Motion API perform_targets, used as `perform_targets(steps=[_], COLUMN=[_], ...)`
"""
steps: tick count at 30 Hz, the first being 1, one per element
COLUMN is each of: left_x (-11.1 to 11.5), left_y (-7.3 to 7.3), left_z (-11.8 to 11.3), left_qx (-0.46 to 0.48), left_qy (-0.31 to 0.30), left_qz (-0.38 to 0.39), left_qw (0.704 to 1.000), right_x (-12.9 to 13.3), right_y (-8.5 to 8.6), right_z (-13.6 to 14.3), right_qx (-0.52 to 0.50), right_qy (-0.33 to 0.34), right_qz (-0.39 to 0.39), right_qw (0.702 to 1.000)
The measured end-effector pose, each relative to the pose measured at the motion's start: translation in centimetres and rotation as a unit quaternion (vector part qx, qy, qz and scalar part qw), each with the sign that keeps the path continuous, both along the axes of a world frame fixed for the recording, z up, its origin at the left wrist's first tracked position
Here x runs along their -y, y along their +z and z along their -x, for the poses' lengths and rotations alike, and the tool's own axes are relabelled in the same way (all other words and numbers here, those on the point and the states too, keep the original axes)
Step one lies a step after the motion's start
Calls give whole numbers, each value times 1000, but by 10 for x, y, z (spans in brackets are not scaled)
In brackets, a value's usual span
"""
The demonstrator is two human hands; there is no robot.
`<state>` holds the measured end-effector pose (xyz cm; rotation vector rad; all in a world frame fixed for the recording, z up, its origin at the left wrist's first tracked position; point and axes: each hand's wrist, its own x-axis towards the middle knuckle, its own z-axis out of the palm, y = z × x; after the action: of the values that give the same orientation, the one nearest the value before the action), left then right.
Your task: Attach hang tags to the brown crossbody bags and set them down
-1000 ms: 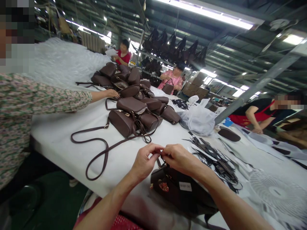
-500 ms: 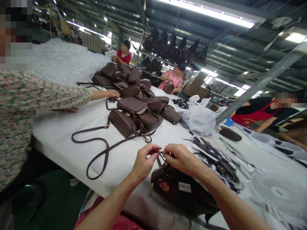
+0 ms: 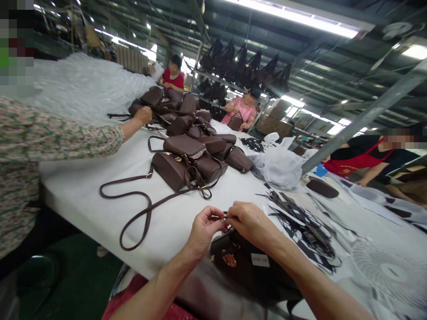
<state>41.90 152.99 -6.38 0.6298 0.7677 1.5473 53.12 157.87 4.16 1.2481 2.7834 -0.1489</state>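
two grips, left hand [image 3: 205,229] and right hand [image 3: 249,222], are pinched on a strap [image 3: 225,214] over the dark bag [image 3: 248,276]; twisting should be avoided.

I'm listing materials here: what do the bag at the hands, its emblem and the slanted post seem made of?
Bag: leather or imitation leather, dark and smooth; the look can't settle which. Emblem: probably metal or metal-coated plastic, given its shiny gold colour. Post: likely metal, perhaps painted, from its dull grey surface.

Overhead fluor. tube [image 3: 300,18] glares, upper rt.; roof [image 3: 320,66] dim. Dk. bag [image 3: 243,280] shadowed, detail poor. Wide-angle distort. at edges.
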Motion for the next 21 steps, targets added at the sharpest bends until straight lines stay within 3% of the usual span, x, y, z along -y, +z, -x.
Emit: perform_targets(steps=[4,9,18,21], left_x=[1,-4,-5,-2], left_y=[1,0,-5,-2], left_z=[-6,-3,5,7], left_qx=[-19,-53,-94,-40], left_qy=[25,67,32,8], left_qz=[-18,-16,-47,-65], left_qw=[999,996,994,997], right_x=[3,3,0,0], right_y=[4,5,-4,-3], right_z=[7,8,-1,-1], right_qx=[60,36,-11,-56], right_qy=[-7,1,30,13], right_qz=[1,18,-14,-5], right_qw=[998,999,999,998])
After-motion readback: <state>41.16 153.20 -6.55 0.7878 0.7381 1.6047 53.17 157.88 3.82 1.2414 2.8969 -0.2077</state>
